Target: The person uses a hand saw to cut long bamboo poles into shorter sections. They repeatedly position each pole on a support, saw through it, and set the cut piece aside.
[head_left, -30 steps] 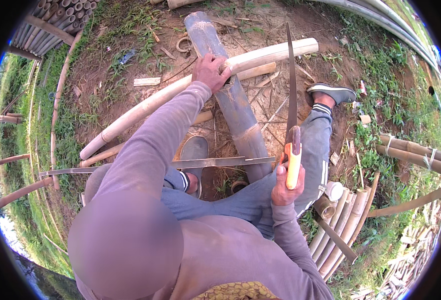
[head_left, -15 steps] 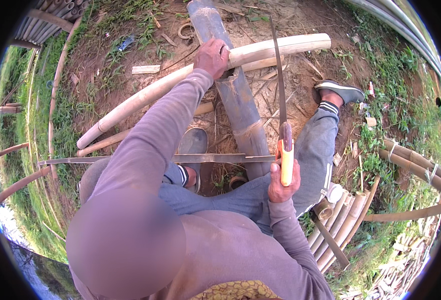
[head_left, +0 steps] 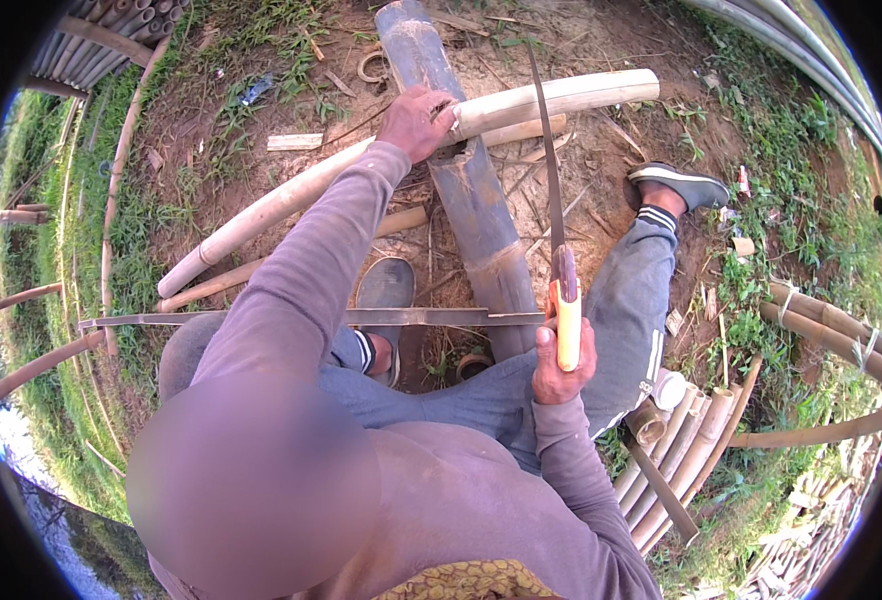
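A pale bamboo pole [head_left: 291, 205] lies slantwise across a thick dark bamboo trunk [head_left: 476, 215] on the ground. My left hand [head_left: 416, 125] is closed over the pole from above, close to where it crosses the trunk. In my right hand [head_left: 564, 372] is a handsaw, gripped by its orange-yellow handle [head_left: 569, 325]. Its long narrow saw blade [head_left: 553, 190] points away from me and passes over the pole to the right of my left hand. Whether the teeth touch the pole I cannot tell. A thinner bamboo pole [head_left: 401, 220] runs partly hidden beneath.
A long dark flat strip [head_left: 416, 316] stretches sideways in front of my lap. Cut bamboo lengths [head_left: 696, 440] and a flat blade-like piece [head_left: 661, 487] lie at my right. Several bamboo poles are stacked [head_left: 111, 40] at far left. A bamboo ring [head_left: 372, 66] sits beside the trunk.
My left hand has shifted slightly left and nearer on the pole. The saw and my right hand have moved a little left, and the blade's tip has swung left.
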The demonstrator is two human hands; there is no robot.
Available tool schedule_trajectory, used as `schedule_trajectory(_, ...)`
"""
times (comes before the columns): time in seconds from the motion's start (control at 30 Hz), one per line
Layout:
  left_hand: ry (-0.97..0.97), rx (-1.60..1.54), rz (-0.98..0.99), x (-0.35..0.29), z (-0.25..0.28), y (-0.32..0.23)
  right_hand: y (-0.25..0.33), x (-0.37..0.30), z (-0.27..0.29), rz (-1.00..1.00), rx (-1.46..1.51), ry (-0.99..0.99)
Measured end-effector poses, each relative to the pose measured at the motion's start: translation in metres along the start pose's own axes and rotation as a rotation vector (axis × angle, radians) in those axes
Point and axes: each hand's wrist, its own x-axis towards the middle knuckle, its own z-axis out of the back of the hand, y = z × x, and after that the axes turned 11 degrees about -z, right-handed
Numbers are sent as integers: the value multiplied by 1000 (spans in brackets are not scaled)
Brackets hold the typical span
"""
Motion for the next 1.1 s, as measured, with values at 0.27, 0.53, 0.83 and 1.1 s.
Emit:
schedule_trajectory(0.27,-178,41,335,-3,-17,-11,2,3,-3,-102,-14,27)
schedule_trajectory(0.53,-242,-7,256,-9,-21,1,-7,3,-6,-204,172,24)
schedule_trajectory(0.83,38,-222,140,-9,9,23,-9,2,-6,-211,156,33)
schedule_trajectory(1.1,-112,177,128,-33,-5,-15,-7,3,-3,-238,136,63)
